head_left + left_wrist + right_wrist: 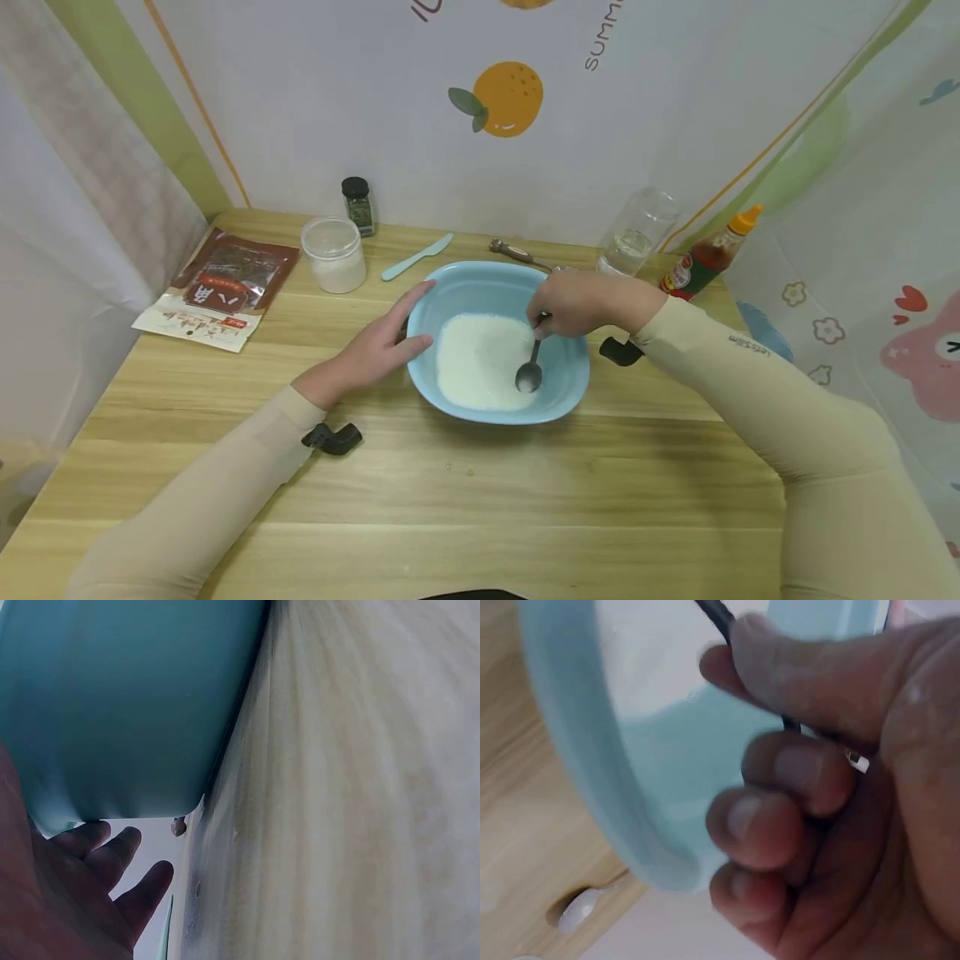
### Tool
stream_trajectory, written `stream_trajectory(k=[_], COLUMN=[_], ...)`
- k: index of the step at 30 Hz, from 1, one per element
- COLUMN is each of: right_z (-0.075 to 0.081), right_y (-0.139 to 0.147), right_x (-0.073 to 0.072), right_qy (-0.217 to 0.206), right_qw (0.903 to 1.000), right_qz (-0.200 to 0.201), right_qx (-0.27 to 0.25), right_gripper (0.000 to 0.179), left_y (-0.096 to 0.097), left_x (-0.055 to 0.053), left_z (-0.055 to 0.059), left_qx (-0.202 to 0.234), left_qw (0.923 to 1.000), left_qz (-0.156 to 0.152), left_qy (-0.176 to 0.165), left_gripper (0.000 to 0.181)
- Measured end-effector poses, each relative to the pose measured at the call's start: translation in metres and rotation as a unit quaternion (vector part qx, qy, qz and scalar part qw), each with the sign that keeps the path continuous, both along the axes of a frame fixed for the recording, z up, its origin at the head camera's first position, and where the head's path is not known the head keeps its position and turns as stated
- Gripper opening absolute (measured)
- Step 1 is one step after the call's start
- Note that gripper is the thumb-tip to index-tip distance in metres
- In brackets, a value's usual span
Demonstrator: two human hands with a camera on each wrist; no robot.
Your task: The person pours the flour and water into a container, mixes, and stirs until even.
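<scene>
A light-blue basin (459, 283) stands on the table, its bottom covered by a white layer (480, 358); I cannot tell whether that is liquid or powder. My right hand (573, 302) pinches the handle of a dark spoon (528, 377) between thumb and fingers. The spoon's bowl is down at the white layer, with a little white in it. At the basin's left side, my left hand (378, 342) touches the rim with spread, fairly straight fingers. In the left wrist view, its fingers (124, 855) lie against the basin's outer wall.
Behind the basin are a pale-green knife (417, 257), another spoon (517, 252), a clear jar (337, 271) of white powder and a spice bottle (360, 208). A brown packet (225, 283) lies left. At the right stand a glass (628, 250) and a sauce bottle (705, 258).
</scene>
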State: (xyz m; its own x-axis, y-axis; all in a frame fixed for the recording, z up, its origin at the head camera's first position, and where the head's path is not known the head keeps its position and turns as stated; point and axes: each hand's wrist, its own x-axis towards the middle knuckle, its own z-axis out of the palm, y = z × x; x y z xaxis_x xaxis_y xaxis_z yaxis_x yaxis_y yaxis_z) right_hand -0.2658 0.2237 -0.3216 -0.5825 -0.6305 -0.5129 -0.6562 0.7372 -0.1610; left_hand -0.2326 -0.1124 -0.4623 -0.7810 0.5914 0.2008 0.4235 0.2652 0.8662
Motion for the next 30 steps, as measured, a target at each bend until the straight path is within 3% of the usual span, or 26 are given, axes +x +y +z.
stream_trajectory(k=[3, 9, 16, 25, 30], right_z=[0.001, 0.001, 0.004, 0.004, 0.006], right_y=[0.002, 0.001, 0.001, -0.008, -0.003], right_x=[0.0, 0.001, 0.007, 0.017, 0.012], right_qy=[0.012, -0.01, 0.048, 0.037, 0.04], right_qw=[0.9999, 0.9999, 0.9988, 0.9978, 0.999], right_qz=[-0.007, 0.006, -0.006, 0.052, 0.018], right_qx=[0.007, -0.006, 0.007, -0.015, 0.005], right_gripper=[0.011, 0.012, 0.013, 0.009, 0.013], left_y=[0.0, -0.001, 0.0, 0.0, 0.0], left_x=[0.0, -0.001, -0.001, 0.0, 0.0], left_z=[0.0, -0.003, -0.002, 0.001, -0.001], left_qx=[0.0, 0.004, 0.003, 0.004, 0.003], left_qw=[1.0, 1.0, 1.0, 1.0, 1.0], left_qz=[-0.001, -0.001, -0.003, -0.005, -0.007], left_qy=[-0.002, -0.003, -0.006, -0.006, -0.005], left_gripper=[0.082, 0.082, 0.082, 0.082, 0.082])
